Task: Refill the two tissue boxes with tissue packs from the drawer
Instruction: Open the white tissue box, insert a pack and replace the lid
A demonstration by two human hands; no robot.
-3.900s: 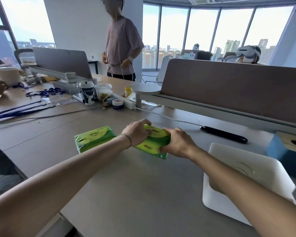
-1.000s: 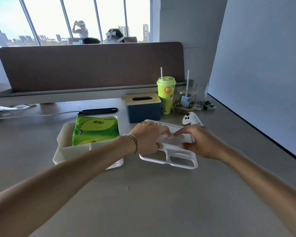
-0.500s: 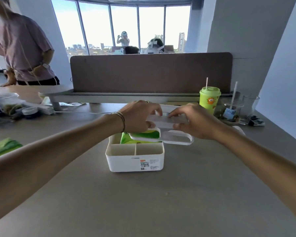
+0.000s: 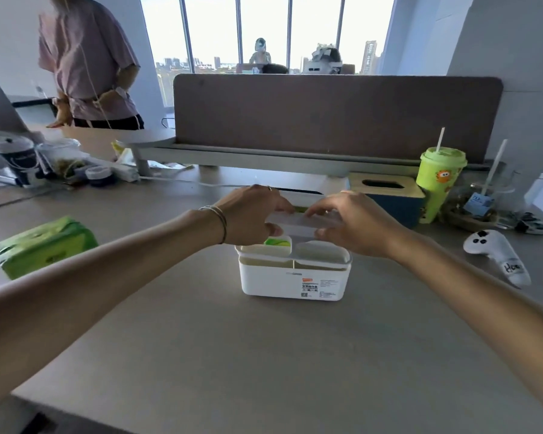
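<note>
A white tissue box (image 4: 293, 280) stands in the middle of the desk with a green tissue pack (image 4: 277, 242) showing inside it. Its white lid (image 4: 322, 255) sits on the box's rim, front edge down. My left hand (image 4: 254, 214) and my right hand (image 4: 348, 222) both grip the lid's raised middle bar from either side. A second green tissue pack (image 4: 44, 245) lies on the desk at the left. A blue tissue box with a wooden top (image 4: 389, 195) stands behind, at the right.
A green straw cup (image 4: 439, 183), a glass with a straw (image 4: 483, 202) and a white controller (image 4: 499, 255) sit at the right. Cups and clutter (image 4: 44, 164) stand at the far left. A brown divider (image 4: 336, 117) runs along the back. A person (image 4: 85, 61) stands behind the desk.
The lid has come down from above the box onto its rim, still held by both hands. Earlier I lifted it off the desk beside the box.
</note>
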